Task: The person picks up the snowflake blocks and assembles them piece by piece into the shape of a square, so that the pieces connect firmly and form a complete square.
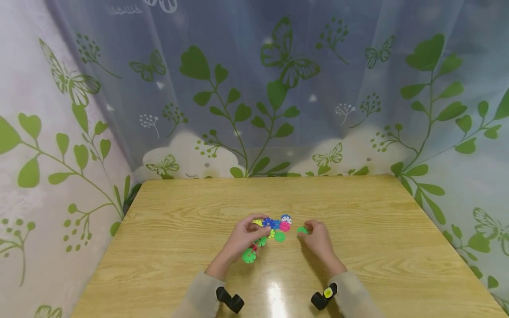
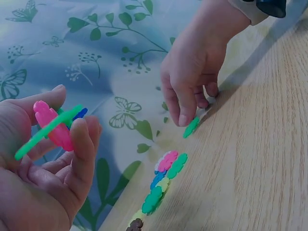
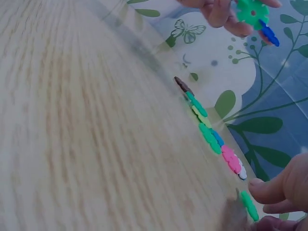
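My left hand (image 1: 237, 237) holds a small joined piece of notched plastic snowflake discs above the table. It includes a green disc (image 1: 249, 255), a pink disc (image 2: 54, 126) and a blue disc (image 3: 269, 33). At the table top, my right hand (image 1: 319, 240) pinches a separate green disc (image 2: 191, 127) by its edge, between thumb and fingers. Between the two hands lie several loose discs, among them a pink one (image 1: 285, 226), a white one (image 3: 242, 171), a green one (image 1: 280, 237) and a brown one (image 2: 135, 224).
The wooden table (image 1: 179, 207) spreads around both hands. A curtain (image 1: 246, 101) printed with leaves and butterflies hangs behind its far edge and along the sides. Each wrist carries a black camera, such as the left one (image 1: 230, 300).
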### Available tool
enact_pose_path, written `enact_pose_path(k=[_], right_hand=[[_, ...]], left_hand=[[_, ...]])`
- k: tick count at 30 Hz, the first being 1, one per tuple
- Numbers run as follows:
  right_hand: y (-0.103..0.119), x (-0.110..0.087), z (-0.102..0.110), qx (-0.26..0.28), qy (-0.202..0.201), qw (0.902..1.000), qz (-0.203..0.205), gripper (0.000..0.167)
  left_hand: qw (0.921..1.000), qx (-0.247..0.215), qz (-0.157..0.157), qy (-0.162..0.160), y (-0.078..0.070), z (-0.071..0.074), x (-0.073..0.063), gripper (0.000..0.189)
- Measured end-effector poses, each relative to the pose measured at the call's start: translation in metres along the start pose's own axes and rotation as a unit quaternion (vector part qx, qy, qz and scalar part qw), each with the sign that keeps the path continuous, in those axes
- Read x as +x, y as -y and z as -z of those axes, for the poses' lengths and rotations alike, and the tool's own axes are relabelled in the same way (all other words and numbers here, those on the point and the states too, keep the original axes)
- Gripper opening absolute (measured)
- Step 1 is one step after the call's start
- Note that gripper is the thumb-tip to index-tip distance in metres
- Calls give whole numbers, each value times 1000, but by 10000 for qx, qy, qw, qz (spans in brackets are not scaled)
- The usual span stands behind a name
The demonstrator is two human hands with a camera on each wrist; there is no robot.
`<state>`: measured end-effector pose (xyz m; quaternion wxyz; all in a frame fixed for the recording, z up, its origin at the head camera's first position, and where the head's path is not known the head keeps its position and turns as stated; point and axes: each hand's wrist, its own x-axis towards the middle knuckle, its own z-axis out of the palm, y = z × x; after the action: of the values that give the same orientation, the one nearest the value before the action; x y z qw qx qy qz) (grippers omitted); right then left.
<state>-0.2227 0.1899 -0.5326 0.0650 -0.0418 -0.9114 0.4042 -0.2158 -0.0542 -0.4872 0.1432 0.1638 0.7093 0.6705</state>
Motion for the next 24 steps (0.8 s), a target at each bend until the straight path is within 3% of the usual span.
enact_pose_path(k=[7, 12, 18, 24], right_hand=[[3, -1, -2, -603, 141, 9979, -204, 33], [4, 0, -1, -616, 265, 9977, -137, 31], [4, -3, 0, -283, 264, 9992, -30, 27], [11, -11, -5, 581, 43, 9978, 327, 18]], left_hand=[[9999, -48, 139, -59, -2, -1, 1, 44], [9995, -268, 148, 7, -19, -3, -6, 41], [9996, -228, 160, 22, -32, -6, -11, 43], [9993, -231, 291, 13, -32, -8, -11, 45]])
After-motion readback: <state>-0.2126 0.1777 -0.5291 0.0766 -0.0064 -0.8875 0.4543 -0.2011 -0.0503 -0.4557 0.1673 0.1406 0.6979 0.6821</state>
